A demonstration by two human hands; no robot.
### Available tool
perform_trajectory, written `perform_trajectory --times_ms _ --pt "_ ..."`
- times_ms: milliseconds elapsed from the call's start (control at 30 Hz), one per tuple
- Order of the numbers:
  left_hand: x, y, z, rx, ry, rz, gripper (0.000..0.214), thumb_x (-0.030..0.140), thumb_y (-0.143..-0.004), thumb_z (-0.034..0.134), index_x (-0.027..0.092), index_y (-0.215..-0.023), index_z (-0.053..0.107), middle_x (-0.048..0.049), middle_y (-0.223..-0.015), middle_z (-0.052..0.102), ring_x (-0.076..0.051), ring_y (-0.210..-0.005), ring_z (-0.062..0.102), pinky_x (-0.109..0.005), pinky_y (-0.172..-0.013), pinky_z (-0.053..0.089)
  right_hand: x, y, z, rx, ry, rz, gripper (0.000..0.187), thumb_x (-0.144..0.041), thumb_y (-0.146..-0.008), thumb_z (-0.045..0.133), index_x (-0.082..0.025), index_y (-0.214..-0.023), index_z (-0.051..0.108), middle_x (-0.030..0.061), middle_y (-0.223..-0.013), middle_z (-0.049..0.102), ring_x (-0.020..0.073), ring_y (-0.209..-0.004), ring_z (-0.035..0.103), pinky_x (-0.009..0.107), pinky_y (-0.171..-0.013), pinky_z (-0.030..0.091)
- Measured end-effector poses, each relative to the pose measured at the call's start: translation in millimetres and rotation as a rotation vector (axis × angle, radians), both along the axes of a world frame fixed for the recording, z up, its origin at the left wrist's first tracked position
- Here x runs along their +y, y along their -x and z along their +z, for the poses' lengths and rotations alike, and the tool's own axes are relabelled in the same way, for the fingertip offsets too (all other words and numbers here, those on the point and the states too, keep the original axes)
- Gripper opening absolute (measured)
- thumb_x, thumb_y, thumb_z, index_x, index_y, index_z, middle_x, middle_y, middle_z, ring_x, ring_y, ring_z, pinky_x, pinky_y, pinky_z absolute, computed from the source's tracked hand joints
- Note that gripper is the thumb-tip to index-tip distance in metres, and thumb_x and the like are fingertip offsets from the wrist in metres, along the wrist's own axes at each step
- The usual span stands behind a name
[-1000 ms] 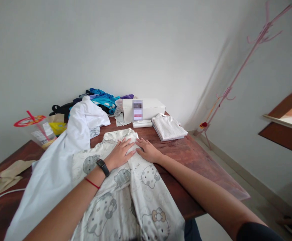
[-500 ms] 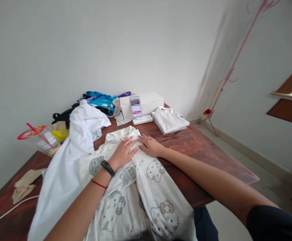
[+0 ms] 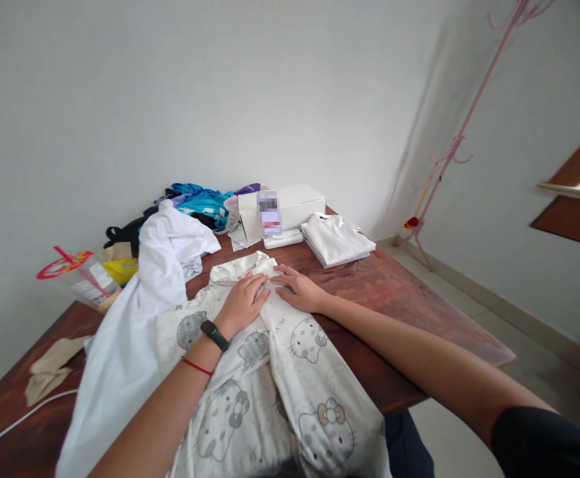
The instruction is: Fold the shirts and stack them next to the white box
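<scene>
A white garment printed with cartoon cats point(image 3: 300, 372) lies spread along the dark wooden table point(image 3: 399, 299), its lower part hanging toward me. My left hand point(image 3: 243, 302), with a black band and a red string on the wrist, rests flat on its upper part, fingers stretched out. My right hand point(image 3: 297, 289) lies flat beside it on the same cloth, fingers apart, almost touching the left. Neither hand grips anything.
A plain white cloth point(image 3: 135, 318) is draped left of the garment. A folded white shirt point(image 3: 337, 240), a white box point(image 3: 283, 207) and a heap of blue and dark clothes point(image 3: 195, 199) sit at the back. A plastic cup point(image 3: 78, 275) stands at the left; a pink coat stand point(image 3: 449, 153) is by the wall.
The camera has tilted and shifted a little since a second ago. Both hands stay flat on the printed garment, in nearly the same place.
</scene>
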State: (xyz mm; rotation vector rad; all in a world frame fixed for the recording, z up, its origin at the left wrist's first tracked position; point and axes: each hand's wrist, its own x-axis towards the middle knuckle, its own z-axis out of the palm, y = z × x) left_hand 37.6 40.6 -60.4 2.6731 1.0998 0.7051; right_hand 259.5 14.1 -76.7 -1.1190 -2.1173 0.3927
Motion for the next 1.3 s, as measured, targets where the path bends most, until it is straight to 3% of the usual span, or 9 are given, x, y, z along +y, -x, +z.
perform_trajectory --times_ms 100,300,867,1300 --pt "0.9 -0.4 4.3 -0.089 -0.056 -0.028 0.035 0.035 -0.101 0.045 0.02 -0.127 0.065 -0.0097 -0.129 0.068 -0.029 -0.134 0.052 -0.05 -0.116 0.04 -3.7 0.0 5.4 0.063 -0.045 0.041 0.032 -0.024 -0.094 0.056 -0.021 -0.123 0.068 0.015 -0.151 0.047 0.0272 -0.141 0.045 0.047 -0.115 0.038" --pt "0.3 -2.4 9.1 -0.123 -0.077 -0.109 0.031 0.027 -0.102 0.042 0.023 -0.113 0.07 -0.0073 -0.117 0.072 -0.027 -0.123 0.059 -0.049 -0.112 0.044 -11.3 3.2 13.1 0.035 -0.066 0.107 0.033 -0.024 -0.09 0.061 -0.021 -0.123 0.065 0.0147 -0.152 0.043 0.0269 -0.142 0.043 0.046 -0.117 0.034" --pt "3.2 -0.6 6.0 -0.132 -0.107 -0.127 0.03 0.027 -0.103 0.039 0.02 -0.11 0.068 -0.0101 -0.11 0.07 -0.026 -0.112 0.061 -0.047 -0.102 0.049 -11.4 2.6 12.2 0.045 -0.067 0.163 0.038 -0.022 -0.09 0.061 -0.02 -0.128 0.06 0.0168 -0.152 0.041 0.0274 -0.146 0.036 0.047 -0.117 0.033" --pt "1.4 -2.1 6.2 -0.084 -0.155 -0.159 0.024 0.018 -0.101 0.042 0.019 -0.102 0.066 -0.0101 -0.107 0.07 -0.025 -0.107 0.063 -0.047 -0.097 0.05 -4.9 1.4 4.3 0.098 -0.082 0.194 0.031 -0.021 -0.09 0.063 -0.02 -0.121 0.064 0.0166 -0.144 0.049 0.0277 -0.141 0.042 0.048 -0.114 0.036"
